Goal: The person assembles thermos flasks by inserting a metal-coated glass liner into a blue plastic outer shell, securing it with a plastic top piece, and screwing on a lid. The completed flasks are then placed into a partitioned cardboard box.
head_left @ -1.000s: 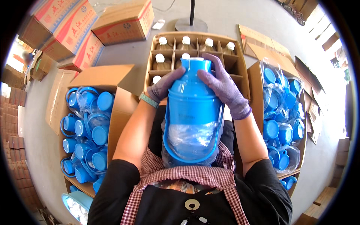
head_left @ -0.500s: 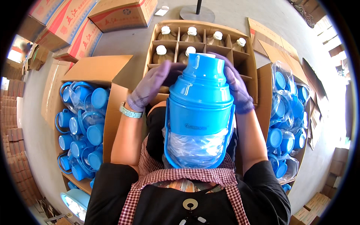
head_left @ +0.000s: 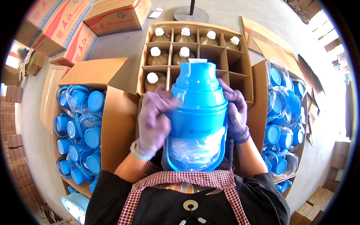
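Observation:
In front of my apron stands a blue plastic thermos flask (head_left: 198,101), upright, with a stepped, narrowing top and a small white piece at its tip. Crinkled clear plastic covers its lower part, and a blue carrying handle hangs round it. My right hand (head_left: 237,112), in a purple glove, presses its curled fingers to the flask's right shoulder. To the left of the flask, my left hand (head_left: 155,120), also gloved, is smeared by motion; its fingers look apart and half bent, with nothing visible in them. Whether its fingertips touch the flask cannot be made out.
Beyond the flask, a divided carton (head_left: 144,56) holds several white-capped bottles (head_left: 183,56). Cartons of blue plastic parts flank me, left (head_left: 120,123) and right (head_left: 258,97). Printed boxes (head_left: 116,17) stand at the far left, near a round black stand base (head_left: 191,15).
Both hands have come down from beside the flask's top to its sides. My left hand has moved toward me, its fingers now bent. The view has shifted slightly, showing more of the divided carton.

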